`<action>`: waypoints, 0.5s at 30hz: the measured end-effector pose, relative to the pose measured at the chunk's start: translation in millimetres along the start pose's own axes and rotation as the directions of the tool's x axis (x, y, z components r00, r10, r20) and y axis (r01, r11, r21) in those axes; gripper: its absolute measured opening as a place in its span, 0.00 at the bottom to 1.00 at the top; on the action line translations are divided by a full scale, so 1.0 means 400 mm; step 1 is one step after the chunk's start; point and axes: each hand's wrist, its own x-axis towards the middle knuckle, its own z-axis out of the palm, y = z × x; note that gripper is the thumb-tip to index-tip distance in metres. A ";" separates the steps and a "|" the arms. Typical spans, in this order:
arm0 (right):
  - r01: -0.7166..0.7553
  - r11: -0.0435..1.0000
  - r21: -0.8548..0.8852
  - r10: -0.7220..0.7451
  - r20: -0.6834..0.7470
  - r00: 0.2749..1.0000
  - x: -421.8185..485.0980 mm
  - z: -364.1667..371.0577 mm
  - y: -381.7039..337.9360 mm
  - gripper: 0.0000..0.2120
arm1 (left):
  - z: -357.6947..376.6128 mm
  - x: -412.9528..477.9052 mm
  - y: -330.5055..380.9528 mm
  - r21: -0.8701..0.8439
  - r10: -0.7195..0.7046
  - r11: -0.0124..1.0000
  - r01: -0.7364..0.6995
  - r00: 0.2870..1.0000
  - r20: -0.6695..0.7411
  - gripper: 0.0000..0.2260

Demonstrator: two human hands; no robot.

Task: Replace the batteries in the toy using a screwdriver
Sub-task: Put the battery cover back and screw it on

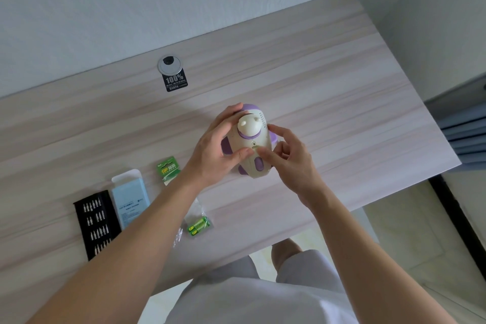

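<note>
While my left hand (218, 144) grips toy (251, 137) and right hand (289, 163) pinches it, smooth shell may slip; fall onto bench (342, 81) could crack it.

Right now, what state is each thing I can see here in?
Toy: held in both hands, underside facing camera.
Left hand: grips toy.
Right hand: holds toy, thumb on underside.
Batteries: two, in clear bag on table.
Bit tray: flat on table, uncovered.
Blue box: flat, flap open.
</note>
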 end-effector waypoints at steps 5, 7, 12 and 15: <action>-0.003 0.999 -0.039 0.004 0.013 1.000 -0.006 -0.010 -0.008 0.22 | -0.004 -0.020 0.008 -0.004 -0.080 0.997 0.080 0.996 -0.038 0.34; -0.004 0.998 -0.063 0.005 0.020 1.000 -0.009 -0.016 -0.013 0.22 | -0.002 -0.028 0.018 0.027 -0.081 0.996 0.083 0.994 -0.075 0.35; -0.022 0.999 -0.046 0.020 -0.055 0.998 -0.025 -0.053 -0.009 0.14 | -0.011 -0.081 0.025 -0.014 -0.148 0.988 0.153 0.927 -0.345 0.17; -0.065 0.996 -0.061 0.056 -0.142 0.988 -0.036 -0.081 0.031 0.09 | 0.011 -0.150 -0.035 0.057 -0.271 0.944 0.326 0.860 -0.432 0.04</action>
